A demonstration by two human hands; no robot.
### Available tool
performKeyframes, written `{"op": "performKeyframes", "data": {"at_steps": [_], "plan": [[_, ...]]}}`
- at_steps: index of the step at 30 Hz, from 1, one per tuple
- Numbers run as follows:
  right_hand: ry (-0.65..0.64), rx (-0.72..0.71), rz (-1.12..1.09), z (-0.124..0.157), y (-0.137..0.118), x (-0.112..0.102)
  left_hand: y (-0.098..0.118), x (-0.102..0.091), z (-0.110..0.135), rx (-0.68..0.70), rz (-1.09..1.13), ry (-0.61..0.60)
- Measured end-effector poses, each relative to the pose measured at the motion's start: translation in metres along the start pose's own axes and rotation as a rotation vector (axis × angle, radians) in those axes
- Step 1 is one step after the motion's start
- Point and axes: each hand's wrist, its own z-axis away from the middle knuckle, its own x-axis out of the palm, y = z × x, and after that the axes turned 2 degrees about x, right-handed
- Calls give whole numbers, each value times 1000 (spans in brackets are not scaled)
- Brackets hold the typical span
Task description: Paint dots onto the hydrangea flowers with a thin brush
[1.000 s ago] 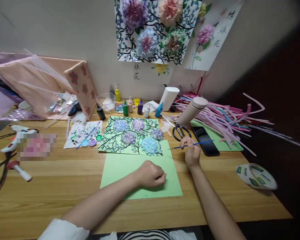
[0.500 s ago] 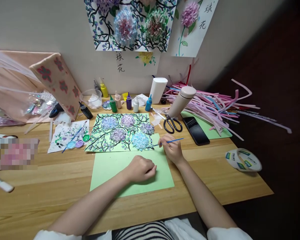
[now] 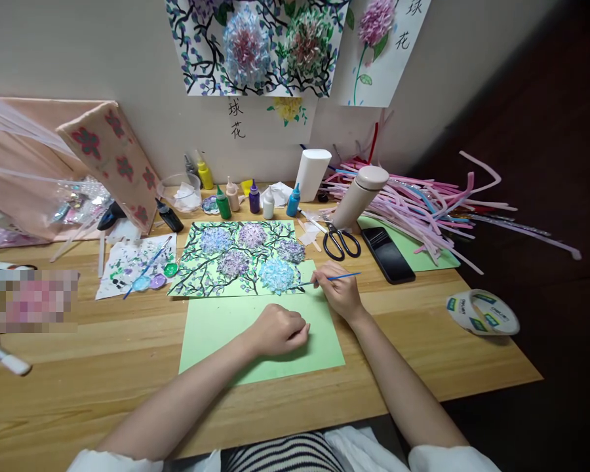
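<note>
Single head-worn view, facing forward and down, near above the table, wall across the top

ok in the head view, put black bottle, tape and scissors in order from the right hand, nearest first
From the right hand, holding the brush:
1. Scissors: just beyond it
2. Tape: off to the right
3. Black bottle: back left

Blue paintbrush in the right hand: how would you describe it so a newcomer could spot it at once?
On the wooden table, find the flower-covered green sheet. At its lower right corner, the right hand pinches a slim blue-handled paintbrush, tip pointing left. The other blue brush lies on a paint-spotted sheet; only this one is held.
</note>
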Motion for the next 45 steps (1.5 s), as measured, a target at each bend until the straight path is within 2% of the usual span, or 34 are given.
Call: {"op": "performKeyframes", "data": {"at_steps": [6,20,24,33,38,40,42,45], "plan": [[-46,-26,0,-1,-1,-1,0,0,0,2,4,-6],[8,37,-5,-2,1,-3,1,-3,0,13,-2,3],[-28,34,-8,-1,2,-2,1,-3,0,15,5,3],[-20,42,-8,-3,1,-2,1,-2,-1,12,2,5],[63,94,-42,1,2,-4,2,-3,-1,13,-2,7],[131,129,-113,0,-3,-1,2,-2,-1,23,-7,6],[144,147,-184,-5,-17,6,3,2,0,38,-16,-1],[-46,68,-228,-24,-51,27,4,10,-1,73,-32,-34]]}}
